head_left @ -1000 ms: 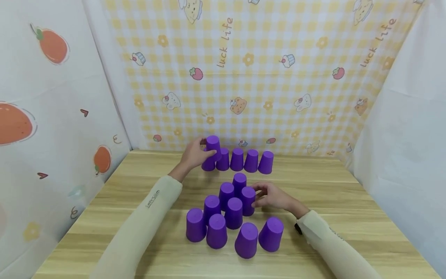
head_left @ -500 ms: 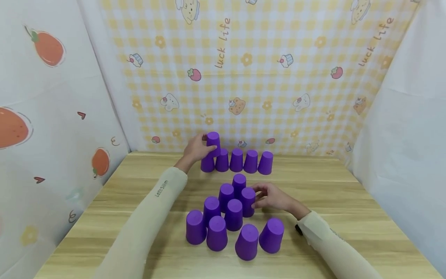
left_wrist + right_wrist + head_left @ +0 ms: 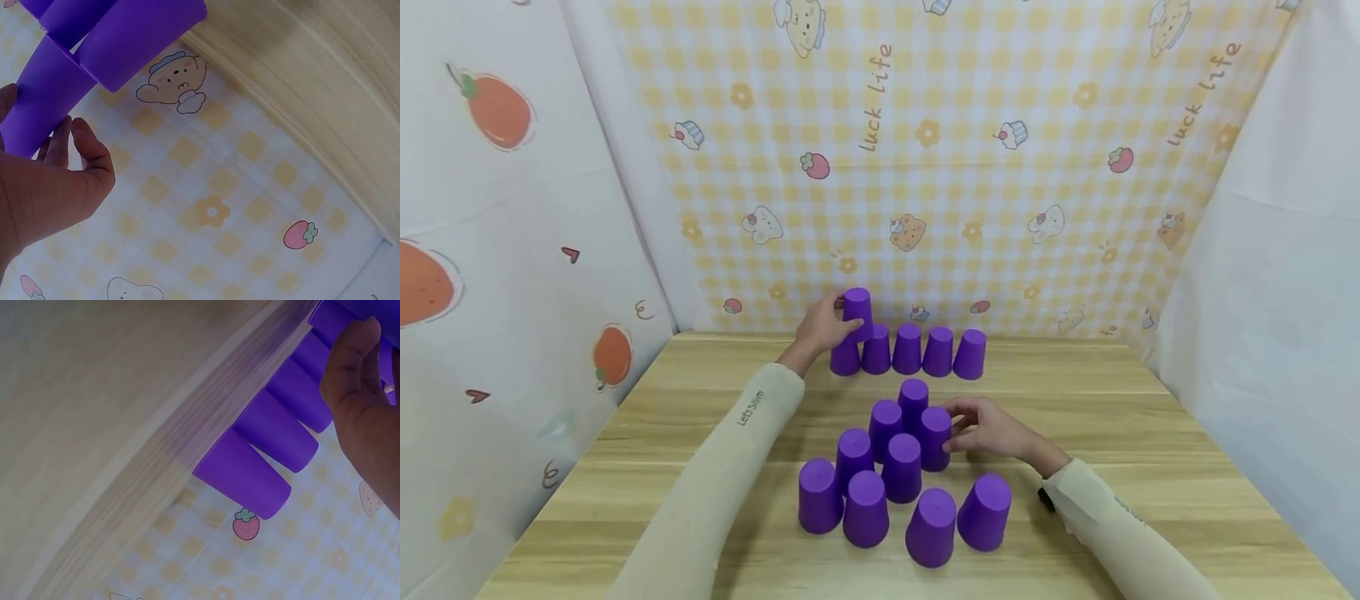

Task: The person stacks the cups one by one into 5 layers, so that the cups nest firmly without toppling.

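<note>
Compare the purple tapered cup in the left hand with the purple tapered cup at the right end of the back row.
The held purple tapered cup is gripped by the left hand; the far-right purple tapered cup is untouched. The held cup is raised above the back row's left end; the far-right cup stands on the brown wooden table. Both are purple, tapered and narrow end up.

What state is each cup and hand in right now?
Back-row cups: five, upside down, side by side
Upper cup: upside down, over the row's left end
Front cups: nine, upside down on the table
Left hand: gripping the upper cup
Right hand: curled against one front cup
</note>
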`<state>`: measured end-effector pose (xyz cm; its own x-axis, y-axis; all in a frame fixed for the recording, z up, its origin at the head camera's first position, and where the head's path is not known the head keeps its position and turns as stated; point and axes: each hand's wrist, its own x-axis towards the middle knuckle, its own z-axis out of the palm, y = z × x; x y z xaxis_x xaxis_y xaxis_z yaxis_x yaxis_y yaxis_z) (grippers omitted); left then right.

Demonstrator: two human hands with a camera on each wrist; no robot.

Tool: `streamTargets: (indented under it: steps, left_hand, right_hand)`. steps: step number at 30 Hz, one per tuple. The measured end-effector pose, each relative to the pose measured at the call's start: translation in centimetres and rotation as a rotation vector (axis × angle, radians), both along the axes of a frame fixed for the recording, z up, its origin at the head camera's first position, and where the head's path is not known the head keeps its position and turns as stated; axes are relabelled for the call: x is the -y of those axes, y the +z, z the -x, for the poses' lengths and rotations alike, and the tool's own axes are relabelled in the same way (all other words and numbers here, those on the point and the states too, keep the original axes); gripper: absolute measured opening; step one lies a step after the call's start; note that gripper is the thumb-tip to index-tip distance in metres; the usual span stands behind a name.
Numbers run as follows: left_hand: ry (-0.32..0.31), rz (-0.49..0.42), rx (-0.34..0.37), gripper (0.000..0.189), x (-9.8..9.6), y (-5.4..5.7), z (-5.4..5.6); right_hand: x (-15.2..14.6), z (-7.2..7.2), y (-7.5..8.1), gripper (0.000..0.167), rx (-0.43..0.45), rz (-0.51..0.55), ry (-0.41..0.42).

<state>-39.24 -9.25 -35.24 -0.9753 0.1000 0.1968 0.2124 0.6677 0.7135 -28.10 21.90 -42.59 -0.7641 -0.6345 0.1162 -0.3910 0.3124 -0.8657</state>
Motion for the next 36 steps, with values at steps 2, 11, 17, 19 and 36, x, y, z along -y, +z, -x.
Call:
streamTargets:
  steps: [2, 11, 17, 19, 36]
  left_hand:
    - [-0.004, -0.009, -0.003, 0.064, 0.1, -0.1, 0.0]
    - [0.045, 0.037, 0.002, 0.069, 0.6, -0.9, -0.5]
    - [0.072, 0.019, -0.031, 0.073, 1.3, -2.0, -0.8]
    - [0.074, 0.012, -0.043, 0.073, 1.5, -2.4, -1.0]
    - [0.019, -0.099, -0.024, 0.063, 2.4, -4.9, -4.1]
  right_hand:
    - [0.0, 0.0, 0.1, 0.045, 0.003, 0.001, 0.000]
    - [-0.5, -0.1, 0.2, 0.049, -0.009, -0.012, -0.025]
    - [-1.3, 0.0, 0.2, 0.050, 0.020, -0.005, -0.059]
    - [-1.5, 0.0, 0.3, 0.050, 0.024, 0.005, -0.073]
    - [-2.7, 0.9, 1.3, 0.045, 0.015, 0.034, -0.198]
